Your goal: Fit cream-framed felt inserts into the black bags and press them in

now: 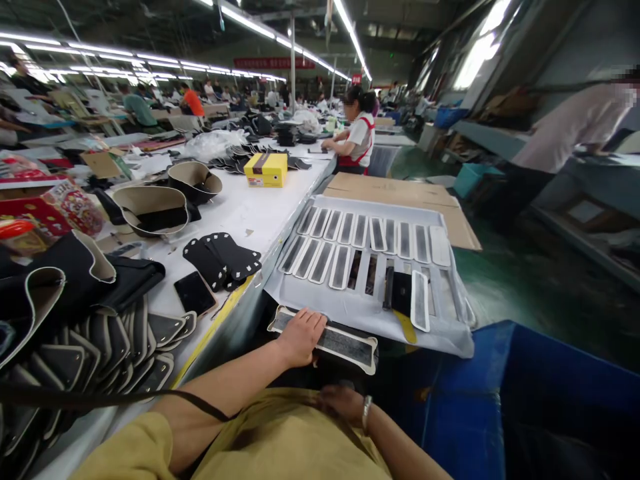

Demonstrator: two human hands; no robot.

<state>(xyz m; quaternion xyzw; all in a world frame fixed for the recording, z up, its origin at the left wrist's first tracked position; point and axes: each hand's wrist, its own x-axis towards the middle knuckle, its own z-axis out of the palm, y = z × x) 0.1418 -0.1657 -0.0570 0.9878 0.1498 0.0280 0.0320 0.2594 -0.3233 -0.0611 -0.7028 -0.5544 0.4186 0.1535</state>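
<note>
The long panel, dark with pale border, is beside the near edge of the grey tray, which holds rows of similar strips. The left hand covers it, fingers together; whether it grips, I cannot tell, nor for the blurred right hand.

Two hands: left hand, right hand. One bracelet. One bar. On the tray, ten strips in the far row, five in the near. One phone, one yellow box, two pouches beyond the phone. The flaps overlap too much to count.
</note>
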